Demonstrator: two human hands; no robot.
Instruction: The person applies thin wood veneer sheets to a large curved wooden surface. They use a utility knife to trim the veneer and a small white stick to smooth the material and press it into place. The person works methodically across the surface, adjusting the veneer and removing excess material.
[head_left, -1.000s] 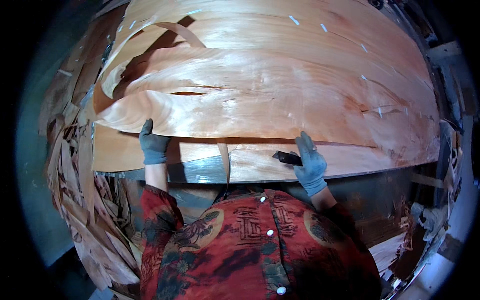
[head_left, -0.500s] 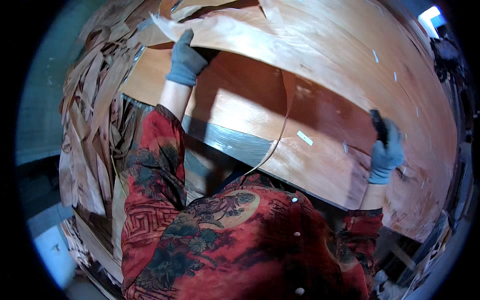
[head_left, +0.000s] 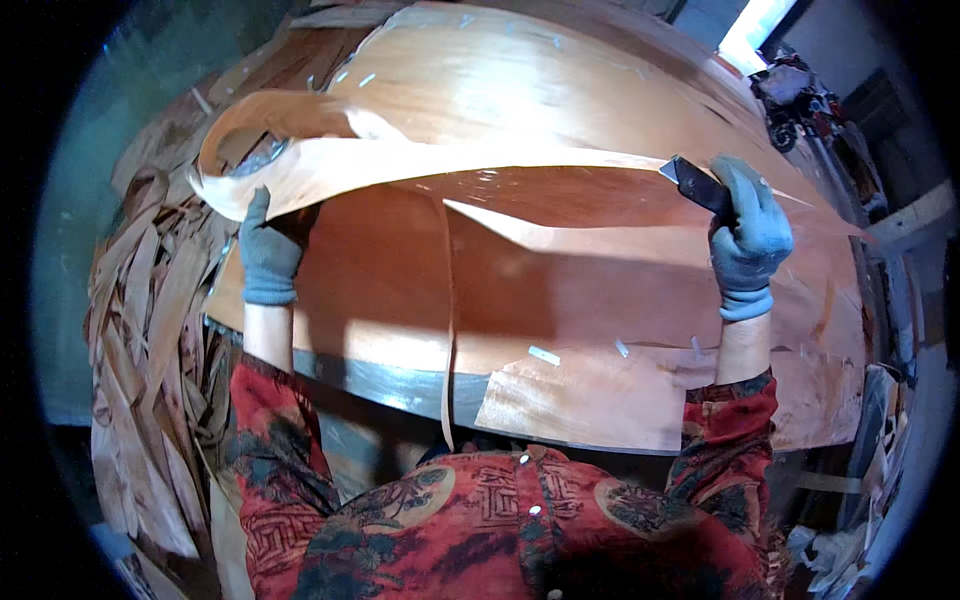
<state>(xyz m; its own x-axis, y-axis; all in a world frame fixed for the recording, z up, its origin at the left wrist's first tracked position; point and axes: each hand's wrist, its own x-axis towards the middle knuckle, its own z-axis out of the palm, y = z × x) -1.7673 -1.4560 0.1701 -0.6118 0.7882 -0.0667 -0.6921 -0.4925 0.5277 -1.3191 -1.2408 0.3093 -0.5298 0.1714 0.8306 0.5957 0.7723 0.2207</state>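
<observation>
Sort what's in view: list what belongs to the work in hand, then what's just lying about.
In hand:
- lifted veneer sheet
- left hand, holding its edge
- right hand, holding its edge
- dark tool in right hand

Lying about:
- veneer stack
- scrap strips, left
- table edge

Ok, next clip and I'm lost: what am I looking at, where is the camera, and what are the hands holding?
There is no machine; a person works with two gloved hands. The camera sits on their head and looks down, so edges bend and the red patterned shirt fills the bottom. A stack of thin wood veneer sheets lies on a table. The left hand and right hand lift the top sheet by its near edge. The right hand also grips a dark tool. Veneer scraps are piled on the left.
</observation>
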